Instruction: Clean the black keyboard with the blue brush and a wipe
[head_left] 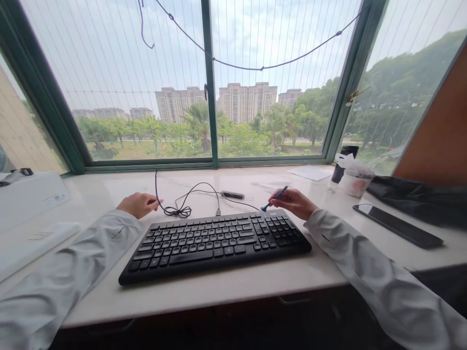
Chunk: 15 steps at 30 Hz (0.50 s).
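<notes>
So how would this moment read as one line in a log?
left hand: at coiled cable | right hand: holds blue pen-like tool, tip at black keyboard back edge

The 2 sleeves [383, 282] run out past the lower edge. The white box [29, 197] is cut by the left edge. Its label print is too small to read, as are the legends on the keyboard [215, 245]. The right hand [294, 201] covers the middle of the blue tool [274, 198]. The cup [355, 182] hides part of the black bottle [341, 167]. Whether the left hand [138, 204] touches the cable [177, 210] cannot be told.
</notes>
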Tool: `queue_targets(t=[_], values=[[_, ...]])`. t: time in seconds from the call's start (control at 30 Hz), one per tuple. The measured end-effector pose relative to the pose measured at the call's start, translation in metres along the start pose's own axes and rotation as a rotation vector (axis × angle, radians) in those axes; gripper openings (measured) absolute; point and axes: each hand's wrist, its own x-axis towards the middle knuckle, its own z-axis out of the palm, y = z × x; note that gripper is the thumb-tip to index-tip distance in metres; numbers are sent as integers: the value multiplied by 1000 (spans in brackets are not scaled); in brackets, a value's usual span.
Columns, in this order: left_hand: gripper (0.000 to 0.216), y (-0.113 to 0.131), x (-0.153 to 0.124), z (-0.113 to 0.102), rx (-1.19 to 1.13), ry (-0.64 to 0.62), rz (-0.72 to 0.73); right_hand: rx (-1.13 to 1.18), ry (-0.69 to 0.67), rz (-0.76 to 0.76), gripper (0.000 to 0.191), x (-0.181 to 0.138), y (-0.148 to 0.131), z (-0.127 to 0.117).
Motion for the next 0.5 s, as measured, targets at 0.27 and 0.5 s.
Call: queue_targets(t=[0.27, 0.5], values=[[53, -6, 5, 1, 2, 9, 7, -47, -13, -33, 33, -1, 6, 13], [53, -3, 4, 0, 13, 6, -7, -131, -71, -14, 32, -2, 5, 13]])
